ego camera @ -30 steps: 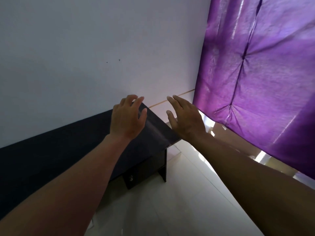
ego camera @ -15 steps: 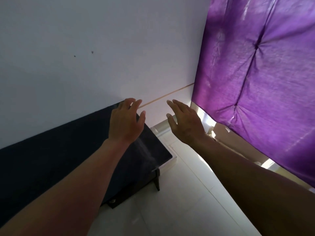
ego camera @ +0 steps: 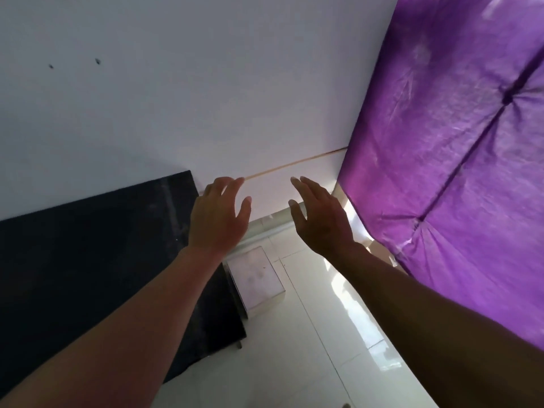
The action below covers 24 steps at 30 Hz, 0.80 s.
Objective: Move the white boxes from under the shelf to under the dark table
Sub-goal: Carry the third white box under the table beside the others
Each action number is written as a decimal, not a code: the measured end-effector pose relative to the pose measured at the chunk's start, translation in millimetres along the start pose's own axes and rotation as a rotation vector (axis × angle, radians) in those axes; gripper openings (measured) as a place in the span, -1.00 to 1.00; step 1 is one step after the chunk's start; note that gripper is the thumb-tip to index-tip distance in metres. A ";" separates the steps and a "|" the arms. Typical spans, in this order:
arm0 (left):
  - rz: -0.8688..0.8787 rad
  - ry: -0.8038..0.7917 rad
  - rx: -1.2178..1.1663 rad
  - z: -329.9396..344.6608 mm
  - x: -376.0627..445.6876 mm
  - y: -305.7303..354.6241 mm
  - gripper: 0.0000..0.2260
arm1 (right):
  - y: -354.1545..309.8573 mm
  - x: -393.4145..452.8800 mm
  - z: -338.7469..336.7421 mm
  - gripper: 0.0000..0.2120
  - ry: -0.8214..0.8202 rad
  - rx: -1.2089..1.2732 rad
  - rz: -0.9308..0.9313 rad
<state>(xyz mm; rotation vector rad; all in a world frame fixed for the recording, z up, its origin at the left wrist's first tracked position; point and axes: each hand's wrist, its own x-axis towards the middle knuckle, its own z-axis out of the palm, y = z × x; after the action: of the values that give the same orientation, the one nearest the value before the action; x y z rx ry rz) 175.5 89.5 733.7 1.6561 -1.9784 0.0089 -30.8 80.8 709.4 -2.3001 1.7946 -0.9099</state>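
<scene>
- Two bare hands reach forward, palms down, neither one touching anything.
- The left hand (ego camera: 217, 219) is spread loosely, fingers apart and slightly curled, empty; it hovers over the far right corner of the dark table (ego camera: 88, 260).
- The right hand (ego camera: 321, 219) is likewise spread and empty, thumb turned inward toward the left hand, held over the pale floor (ego camera: 309, 348) close to the foot of the wall.
- The two hands are level with each other, a clear gap between them.
- One white box (ego camera: 256, 278) is in view — a single one. It sits on the floor just beside the right-hand end of the dark table, its top face fully exposed and not under the tabletop; its left side runs close along the table's edge, though whether they touch I cannot tell.
- The box lies below and between the two hands, nearer the left wrist.
- One dark table: a flat, near-black top set against the white wall (ego camera: 206, 83), filling the lower left.
- One purple curtain (ego camera: 456, 172) hangs on the right, with stitched seams crossing it; bright light shows under its lower edge and falls on the floor tiles.
- Two small dark marks (ego camera: 97, 60) sit on the wall, upper left — side by side.
</scene>
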 end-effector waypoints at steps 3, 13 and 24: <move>-0.117 0.003 0.023 34.8 11.9 17.5 -0.64 | 40.2 22.6 19.2 -0.56 -0.092 0.060 -0.054; -0.348 -0.025 0.061 116.2 48.0 24.7 -0.65 | 116.8 77.3 74.0 -0.55 -0.221 0.184 -0.054; -0.616 -0.073 -0.037 256.2 58.4 -23.1 -0.57 | 194.9 91.7 211.6 -0.53 -0.355 0.256 0.058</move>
<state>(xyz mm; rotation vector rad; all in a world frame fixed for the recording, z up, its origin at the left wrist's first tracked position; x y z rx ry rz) 88.0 -57.8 533.1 2.1940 -1.4280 -0.3165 -80.3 -122.7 491.9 -2.0805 1.4954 -0.6296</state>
